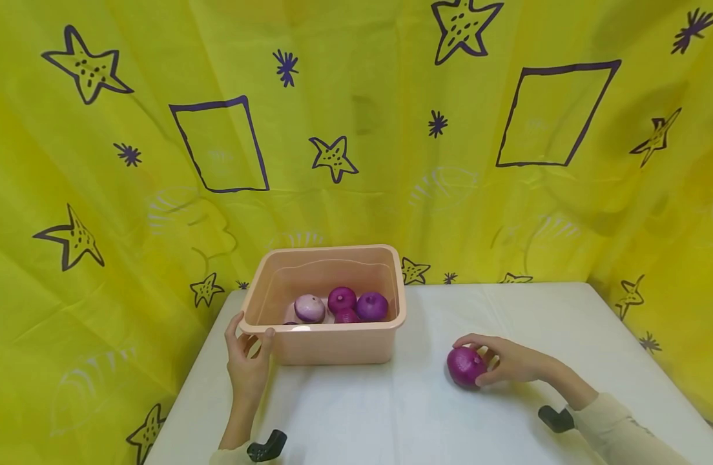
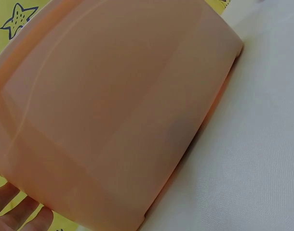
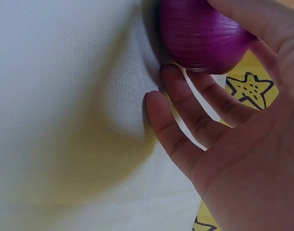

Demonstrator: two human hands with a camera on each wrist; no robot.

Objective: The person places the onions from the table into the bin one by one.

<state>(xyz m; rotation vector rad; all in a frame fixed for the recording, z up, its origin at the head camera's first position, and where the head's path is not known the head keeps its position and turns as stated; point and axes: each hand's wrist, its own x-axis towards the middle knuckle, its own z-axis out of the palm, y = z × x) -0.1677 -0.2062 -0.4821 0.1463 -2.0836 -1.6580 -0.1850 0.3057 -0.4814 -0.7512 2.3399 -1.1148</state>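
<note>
A peach plastic bin point(image 1: 333, 345) stands at the back left of the table. My left hand point(image 1: 248, 368) holds its front left corner, thumb at the front rim and fingers along the left side; the left wrist view shows some fingertips point(image 2: 38, 221) against the wall. Several red onions lie inside, among them a pale one point(image 1: 310, 309) and a dark purple one point(image 1: 372, 307); the front rim partly hides some. To the right of the bin, my right hand point(image 1: 510, 361) grips another red onion point(image 1: 465, 367) between thumb and fingers, low at the white tabletop.
The white-covered table point(image 1: 426, 420) runs back to a yellow curtain point(image 1: 385, 213) printed with stars and frames. The curtain also closes in the left and right sides. A dark wrist-camera piece sits on each forearm, the right one point(image 1: 556, 419) just above the tabletop.
</note>
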